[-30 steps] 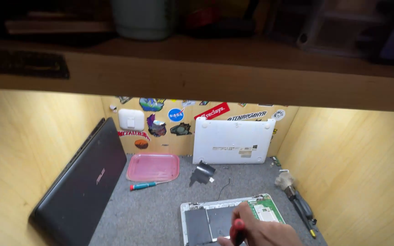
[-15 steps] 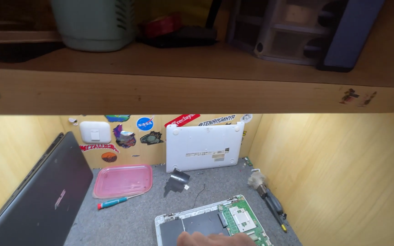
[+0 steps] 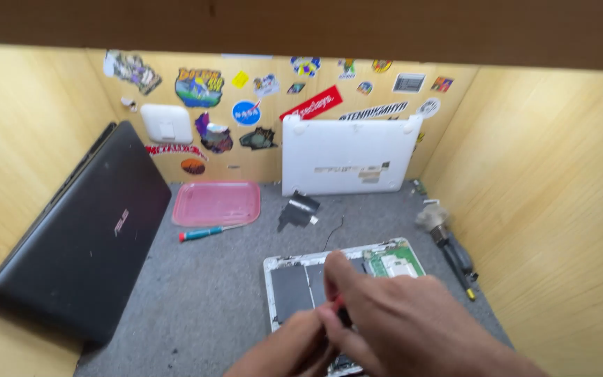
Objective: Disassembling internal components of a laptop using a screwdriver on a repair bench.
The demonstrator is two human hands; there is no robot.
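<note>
Both my hands are working low in the view, over the opened laptop [image 3: 294, 286] lying on the grey mat [image 3: 204, 307]. My right hand [image 3: 399, 321] is curling its fingers together around a small tool with a red and black handle [image 3: 341, 307], thumb and index finger pinching it; the tip is hidden under my hands, so I cannot tell what it is touching. My left hand [image 3: 291, 349] is sitting just beside the right, fingertips drawn together against the same tool; whether it is truly gripping I cannot tell. The opened laptop is showing a white frame, a dark flat battery panel and a green circuit board [image 3: 396, 262] at its right end. Just right of it, a brush and a dark-handled tool [image 3: 455, 255] are lying along the wooden wall. Beyond the laptop, a small black part with a thin cable [image 3: 298, 209] is lying on the mat. Left of that, a teal-and-red screwdriver [image 3: 200, 232] is resting just in front of a pink tray [image 3: 216, 203]. A closed black laptop [image 3: 78, 237] is leaning against the left wall. Farthest back, a white bottom cover [image 3: 347, 157] is standing upright against the sticker-covered back wall [image 3: 246, 112].
</note>
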